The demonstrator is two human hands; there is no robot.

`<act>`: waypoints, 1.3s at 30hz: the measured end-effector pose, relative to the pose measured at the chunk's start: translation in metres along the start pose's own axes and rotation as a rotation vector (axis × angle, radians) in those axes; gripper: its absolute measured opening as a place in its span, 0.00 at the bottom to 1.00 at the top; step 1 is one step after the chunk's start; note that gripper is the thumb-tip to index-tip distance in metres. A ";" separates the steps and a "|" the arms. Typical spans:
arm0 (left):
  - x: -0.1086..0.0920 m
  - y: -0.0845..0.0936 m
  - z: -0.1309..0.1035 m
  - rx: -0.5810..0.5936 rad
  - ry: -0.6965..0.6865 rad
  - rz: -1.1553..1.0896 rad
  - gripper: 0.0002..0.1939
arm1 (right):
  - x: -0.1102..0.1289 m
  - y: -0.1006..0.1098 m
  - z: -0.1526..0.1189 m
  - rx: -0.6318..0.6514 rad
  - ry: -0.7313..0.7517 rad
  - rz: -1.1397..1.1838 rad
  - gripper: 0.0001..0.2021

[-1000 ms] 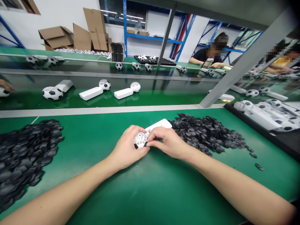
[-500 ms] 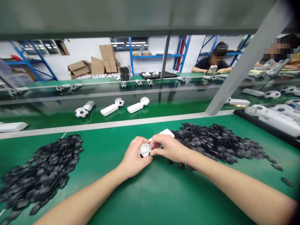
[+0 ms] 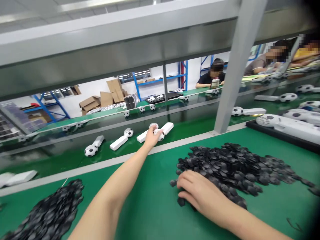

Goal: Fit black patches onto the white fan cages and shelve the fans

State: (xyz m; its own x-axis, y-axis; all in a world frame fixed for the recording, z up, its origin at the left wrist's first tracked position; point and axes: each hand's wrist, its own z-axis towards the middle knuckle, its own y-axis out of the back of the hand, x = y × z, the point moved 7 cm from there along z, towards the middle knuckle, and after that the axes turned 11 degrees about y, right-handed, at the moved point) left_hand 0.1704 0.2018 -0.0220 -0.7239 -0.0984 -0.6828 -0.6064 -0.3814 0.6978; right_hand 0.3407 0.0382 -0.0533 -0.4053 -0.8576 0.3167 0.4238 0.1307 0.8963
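Note:
At the green conveyor, my left hand [image 3: 152,137] is closed around the football-shaped head of a white-handled device [image 3: 167,129]. Its handle points away to the right, and my fingers partly hide the ball. Right behind the hand lies another such device [image 3: 142,136]. My right hand [image 3: 196,190] is low over the near edge of a heap of black plastic pieces [image 3: 225,166]. Its fingers are loosely bent, with a gap to the thumb, and no piece shows between them. One loose black piece [image 3: 181,201] lies by the thumb.
A second heap of black pieces [image 3: 55,206] lies at the left. More football-headed devices [image 3: 120,142] rest along the belt. A black tray [image 3: 282,135] of devices stands at the right, near a grey post [image 3: 232,76]. A co-worker [image 3: 212,75] sits across the line.
My left hand has carried the device forward from the worktable to the conveyor. My right hand has let go of it and moved right to the black pieces. The view has tilted.

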 end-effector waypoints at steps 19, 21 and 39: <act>0.053 0.033 0.009 0.109 -0.011 0.618 0.22 | -0.014 -0.004 -0.002 0.013 0.000 -0.250 0.01; 0.062 0.056 -0.024 0.140 -0.021 0.605 0.24 | -0.008 -0.001 -0.002 0.009 0.040 -0.250 0.02; 0.052 0.071 -0.191 0.500 -0.089 0.404 0.42 | 0.036 0.015 0.025 -0.135 0.108 0.199 0.07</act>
State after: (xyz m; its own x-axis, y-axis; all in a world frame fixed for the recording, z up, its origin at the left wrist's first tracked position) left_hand 0.1530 -0.0064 -0.0493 -0.9384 -0.0599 -0.3403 -0.3455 0.1461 0.9270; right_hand 0.3124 0.0212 -0.0208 -0.2175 -0.8706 0.4414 0.5936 0.2410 0.7678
